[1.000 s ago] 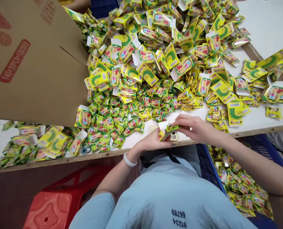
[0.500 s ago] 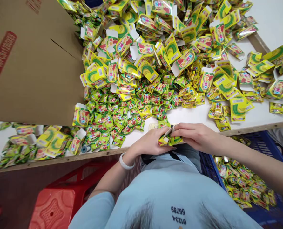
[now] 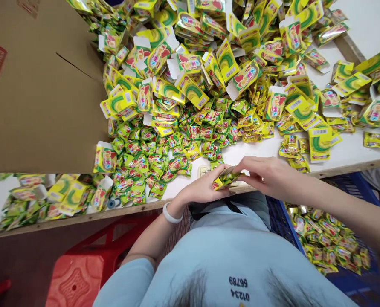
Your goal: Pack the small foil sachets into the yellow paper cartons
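Note:
My left hand [image 3: 204, 187] grips a small yellow printed candy box [image 3: 220, 183] at the table's front edge. The box's open end faces right, and green-and-yellow wrappers show at its mouth. At that end, my right hand [image 3: 269, 175] has its thumb and fingers closed together; what they pinch is partly hidden. Just beyond the hands lie green-wrapped candies [image 3: 140, 164] in a loose heap. Yellow-wrapped candies [image 3: 252, 125] lie to its right. Behind them rises a pile of small yellow boxes [image 3: 190, 64], many with white flaps open.
A large cardboard carton [image 3: 45, 111] stands on the left of the white table [image 3: 237, 152]. Below the edge on the right, a blue crate [image 3: 292, 232] holds many wrapped candies. A red stool [image 3: 74, 279] is at lower left. A small grey ring [image 3: 113, 203] lies near the edge.
My right hand has drawn slightly to the right and lifted from the box. The box has turned in my left hand, so its open end shows more. The view has shifted a little.

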Action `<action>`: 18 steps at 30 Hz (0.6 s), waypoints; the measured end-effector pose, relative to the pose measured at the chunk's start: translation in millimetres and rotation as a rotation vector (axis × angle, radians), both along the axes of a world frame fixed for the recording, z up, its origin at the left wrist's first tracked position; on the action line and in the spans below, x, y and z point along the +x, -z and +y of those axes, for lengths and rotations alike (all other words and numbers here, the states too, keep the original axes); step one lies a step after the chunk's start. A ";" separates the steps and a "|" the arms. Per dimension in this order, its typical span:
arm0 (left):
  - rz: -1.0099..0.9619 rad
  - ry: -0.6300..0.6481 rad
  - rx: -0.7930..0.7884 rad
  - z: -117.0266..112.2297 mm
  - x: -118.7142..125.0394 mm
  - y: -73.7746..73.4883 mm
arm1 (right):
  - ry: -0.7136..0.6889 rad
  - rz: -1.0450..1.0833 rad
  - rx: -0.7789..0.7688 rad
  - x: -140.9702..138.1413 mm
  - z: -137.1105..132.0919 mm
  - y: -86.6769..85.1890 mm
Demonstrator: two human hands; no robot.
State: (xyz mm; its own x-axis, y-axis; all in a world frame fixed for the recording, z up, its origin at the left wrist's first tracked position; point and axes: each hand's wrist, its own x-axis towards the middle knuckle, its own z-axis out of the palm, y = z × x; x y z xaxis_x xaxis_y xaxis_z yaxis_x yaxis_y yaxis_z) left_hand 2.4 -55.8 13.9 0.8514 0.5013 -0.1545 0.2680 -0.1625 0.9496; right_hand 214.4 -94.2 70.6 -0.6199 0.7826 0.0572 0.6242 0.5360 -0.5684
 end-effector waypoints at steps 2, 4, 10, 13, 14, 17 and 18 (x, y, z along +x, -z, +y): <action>-0.015 0.020 -0.027 0.4 1.8 -4.2 | -0.039 0.075 -0.005 4.5 0.4 4.5; -0.023 0.044 -0.066 0.2 3.4 -7.9 | -0.104 0.087 -0.045 5.9 0.5 7.5; -0.039 0.058 -0.182 0.3 3.8 0.1 | -0.213 0.227 -0.465 12.7 3.4 12.9; -0.004 0.016 -0.188 -0.2 5.8 7.4 | -0.053 0.261 -0.383 6.8 -7.0 26.8; -0.003 -0.004 -0.191 -0.7 7.3 8.2 | 0.018 0.224 -0.287 2.6 -13.2 31.7; -0.036 -0.092 -0.146 -1.7 10.3 5.8 | 0.131 0.041 -0.032 -5.0 -35.6 40.9; -0.047 -0.134 -0.085 -1.2 9.6 4.8 | 0.158 -0.011 0.015 -1.6 -42.8 40.8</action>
